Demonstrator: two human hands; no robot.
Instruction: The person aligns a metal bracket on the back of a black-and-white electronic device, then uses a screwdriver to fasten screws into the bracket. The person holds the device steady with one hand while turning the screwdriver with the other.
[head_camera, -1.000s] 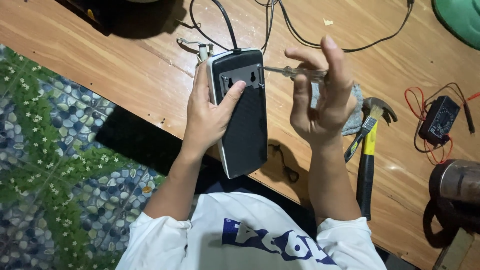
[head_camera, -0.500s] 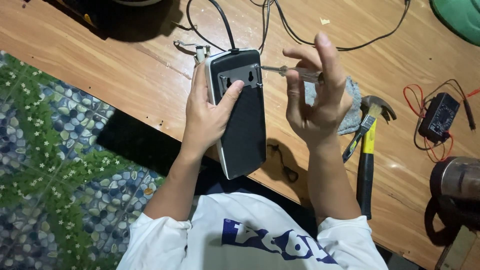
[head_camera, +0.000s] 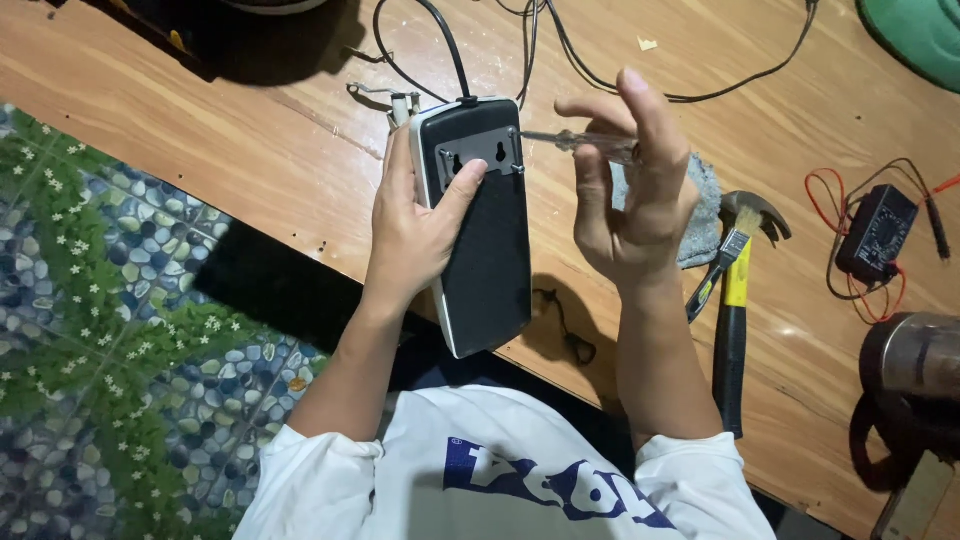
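While left hand (head_camera: 415, 235) grips the smooth black box (head_camera: 485, 225), right hand (head_camera: 630, 200) pinches a clear-handled screwdriver (head_camera: 585, 145)

single head-worn view, looking steeply down, close over the hands (head_camera: 530, 220) and wooden bench (head_camera: 250, 160)

A wooden bench (head_camera: 200, 130) carries the clutter. A hammer (head_camera: 738, 300) with a yellow and black handle lies near the bench's front edge, head pointing away, and pliers (head_camera: 712, 280) sit just beside it. A grey cloth (head_camera: 700, 215) is bunched next to the hammer head. Farther right is a small black meter (head_camera: 876, 232) with red wires (head_camera: 822, 190) looped around it. Black cables (head_camera: 560, 40) trail across the far side. A green object (head_camera: 920, 35) shows at the far right corner. Below the bench, the floor (head_camera: 100, 330) has a pebble and leaf pattern.
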